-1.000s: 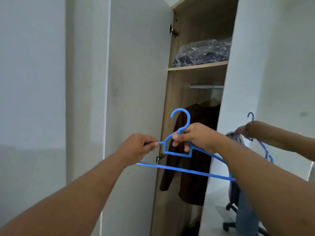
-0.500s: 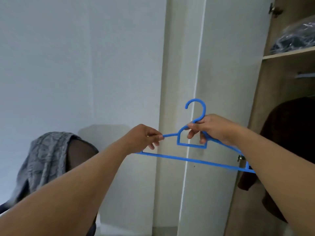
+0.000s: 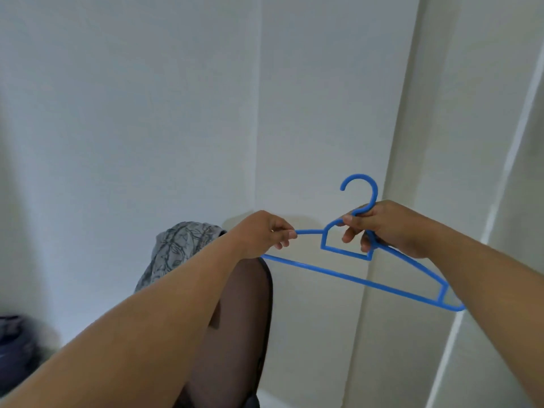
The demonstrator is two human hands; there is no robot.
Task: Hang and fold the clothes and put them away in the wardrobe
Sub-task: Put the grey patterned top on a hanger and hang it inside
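Hanger [image 3: 347, 270] right of chair [image 3: 244, 313] — garment [image 3: 176, 248] atop

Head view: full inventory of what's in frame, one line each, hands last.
hanger: 1, blue plastic, held in the air at centre right, hook up.
patterned garment: 1, grey with dark print, draped over the top of the chair back, partly behind the left arm.
chair back: 1, dark mesh, lower centre.
dark bundle: 1, dark blue, blurred, far lower left; cannot tell what it is.
wall: white, behind everything.
left hand: pinches the hanger's left shoulder.
right hand: grips the hanger at the neck below the hook.
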